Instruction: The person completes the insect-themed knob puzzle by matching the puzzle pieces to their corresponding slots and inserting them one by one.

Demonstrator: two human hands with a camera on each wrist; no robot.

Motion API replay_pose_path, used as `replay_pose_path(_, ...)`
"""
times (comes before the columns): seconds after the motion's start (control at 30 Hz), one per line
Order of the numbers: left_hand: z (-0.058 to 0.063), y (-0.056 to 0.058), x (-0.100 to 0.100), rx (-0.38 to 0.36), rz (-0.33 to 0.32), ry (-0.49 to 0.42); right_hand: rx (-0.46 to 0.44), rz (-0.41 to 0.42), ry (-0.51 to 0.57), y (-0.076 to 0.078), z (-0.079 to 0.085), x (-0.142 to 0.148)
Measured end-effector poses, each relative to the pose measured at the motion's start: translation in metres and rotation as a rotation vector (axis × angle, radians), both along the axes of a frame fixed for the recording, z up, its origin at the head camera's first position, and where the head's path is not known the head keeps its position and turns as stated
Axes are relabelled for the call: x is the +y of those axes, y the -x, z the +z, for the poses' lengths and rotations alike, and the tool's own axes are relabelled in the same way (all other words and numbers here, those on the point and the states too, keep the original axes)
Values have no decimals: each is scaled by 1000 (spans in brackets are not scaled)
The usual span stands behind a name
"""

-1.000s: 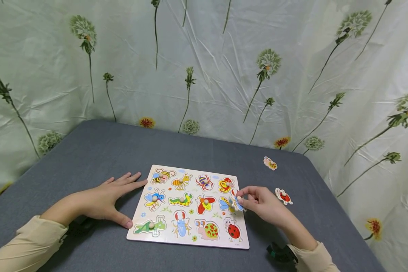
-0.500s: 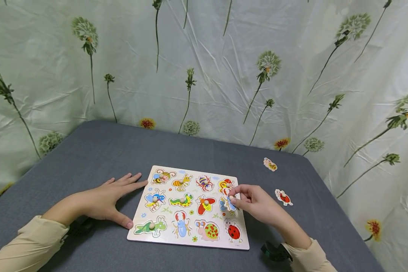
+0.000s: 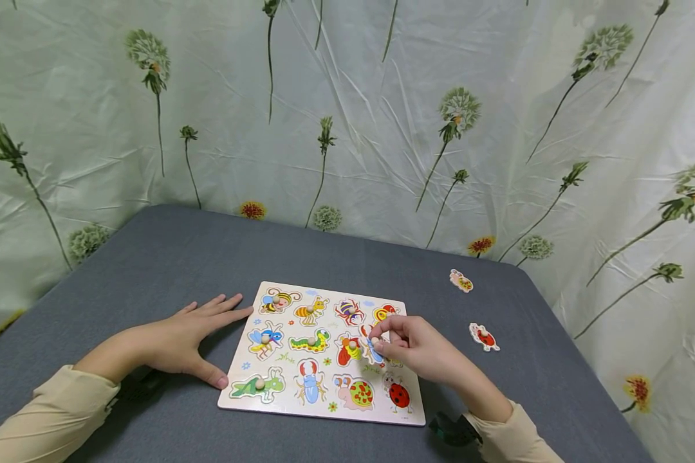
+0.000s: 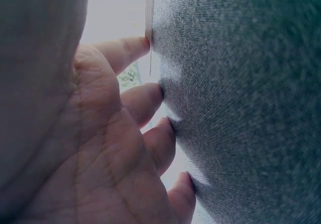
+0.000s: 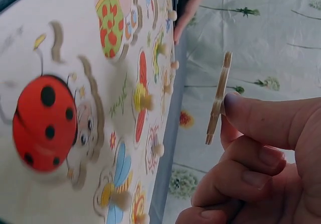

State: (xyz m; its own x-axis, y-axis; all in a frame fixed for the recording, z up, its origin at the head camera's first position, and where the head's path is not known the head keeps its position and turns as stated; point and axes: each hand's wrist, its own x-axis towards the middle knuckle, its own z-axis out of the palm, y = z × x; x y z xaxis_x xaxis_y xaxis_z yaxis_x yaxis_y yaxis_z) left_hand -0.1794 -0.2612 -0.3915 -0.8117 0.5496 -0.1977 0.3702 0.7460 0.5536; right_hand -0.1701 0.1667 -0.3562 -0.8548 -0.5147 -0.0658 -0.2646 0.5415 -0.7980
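Observation:
A wooden insect knob puzzle board (image 3: pixel 382 417) lies on the table. My right hand (image 3: pixel 419 347) pinches the blue stag beetle puzzle piece (image 3: pixel 373 355) above the board, overlapping the red-winged insect piece in the head view. In the right wrist view that beetle piece (image 5: pixel 219 97) appears edge-on, apart from the board. My left hand (image 3: pixel 179 344) has its fingers spread, with thumb and index fingertip at the board's left edge; the left wrist view shows fingertips (image 4: pixel 168 128) on the grey cloth. The bottom row has bare recesses for the stag beetle (image 3: pixel 309 382), snail (image 3: pixel 359 393) and ladybug (image 3: pixel 398 393).
On the dark grey table (image 3: pixel 208 238), right of the board, lie a ladybug piece (image 3: pixel 484 337) and, farther back, a snail piece (image 3: pixel 461 281). Several knobbed pieces sit in the upper rows, with a grasshopper piece (image 3: pixel 259 384) at lower left. A floral curtain (image 3: pixel 382 128) hangs behind.
My right hand has carried the stag beetle piece leftward, from the board's right edge to over the red-winged insect. The left hand stays put.

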Motion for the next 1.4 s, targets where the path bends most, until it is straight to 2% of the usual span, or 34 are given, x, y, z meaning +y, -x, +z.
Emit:
replay_pose_path(0.3,0,0,0,9,-5,1,-51,40,21,2,-3,-21)
replay_pose_path(0.53,1,0,1,11,-3,5,-36,91,33,-1,-3,-38)
replay_pose_path(0.8,1,0,1,21,-7,2,-78,104,2,-2,-9,-58)
replay_pose_path(1.4,0,1,1,12,-4,9,-69,132,-46,-12,-22,-81)
